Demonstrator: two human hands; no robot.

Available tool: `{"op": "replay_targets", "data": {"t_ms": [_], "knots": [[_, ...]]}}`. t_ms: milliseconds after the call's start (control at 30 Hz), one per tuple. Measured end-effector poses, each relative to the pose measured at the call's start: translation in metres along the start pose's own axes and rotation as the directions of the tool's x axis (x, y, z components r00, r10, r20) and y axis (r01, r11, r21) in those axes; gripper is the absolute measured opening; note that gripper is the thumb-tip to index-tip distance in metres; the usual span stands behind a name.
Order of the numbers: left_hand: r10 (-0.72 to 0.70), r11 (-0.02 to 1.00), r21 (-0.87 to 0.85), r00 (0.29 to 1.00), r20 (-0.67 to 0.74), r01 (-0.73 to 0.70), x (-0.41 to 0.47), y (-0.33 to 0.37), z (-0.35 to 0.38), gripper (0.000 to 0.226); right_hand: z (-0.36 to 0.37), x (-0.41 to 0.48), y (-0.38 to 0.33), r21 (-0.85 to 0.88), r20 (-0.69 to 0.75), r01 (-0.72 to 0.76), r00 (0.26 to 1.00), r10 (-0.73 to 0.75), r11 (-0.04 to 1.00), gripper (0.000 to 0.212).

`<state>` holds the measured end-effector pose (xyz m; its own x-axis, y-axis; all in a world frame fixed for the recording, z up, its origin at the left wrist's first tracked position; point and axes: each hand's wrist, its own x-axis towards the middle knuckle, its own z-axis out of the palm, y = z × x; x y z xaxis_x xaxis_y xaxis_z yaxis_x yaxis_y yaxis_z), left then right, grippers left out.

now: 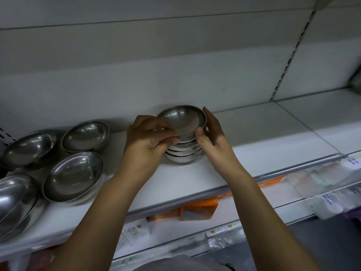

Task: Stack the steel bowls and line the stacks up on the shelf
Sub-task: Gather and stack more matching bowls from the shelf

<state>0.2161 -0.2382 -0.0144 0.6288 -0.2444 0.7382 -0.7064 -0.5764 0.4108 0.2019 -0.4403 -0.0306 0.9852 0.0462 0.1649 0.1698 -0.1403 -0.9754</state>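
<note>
A small steel bowl (182, 119), tilted toward the viewer, sits atop a short stack (183, 153) of like bowls mid-shelf (254, 133), close to the back wall. The left hand (145, 139) pinches its near-left rim; the right hand (213, 137) cups its right side, thumb on the rim, so both grips hold it. Best to level it, then seat it squarely. Larger loose bowls (73, 177) lie left.
</note>
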Motion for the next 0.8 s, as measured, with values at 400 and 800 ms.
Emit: {"op": "replay_targets", "data": {"t_ms": [400,800], "knots": [[-0.577,0.804,-0.119,0.717,-0.392,0.582,-0.028,0.020,-0.002,0.024,0.003,0.027,0.016,-0.025,0.252,0.001,0.968,0.006,1.000,0.138],[-0.555,0.418,0.383,0.566,-0.610,0.824,-0.083,0.029,-0.043,0.040,0.045,0.053,0.011,0.058,0.518,0.007,0.855,-0.036,0.998,0.134]]}}
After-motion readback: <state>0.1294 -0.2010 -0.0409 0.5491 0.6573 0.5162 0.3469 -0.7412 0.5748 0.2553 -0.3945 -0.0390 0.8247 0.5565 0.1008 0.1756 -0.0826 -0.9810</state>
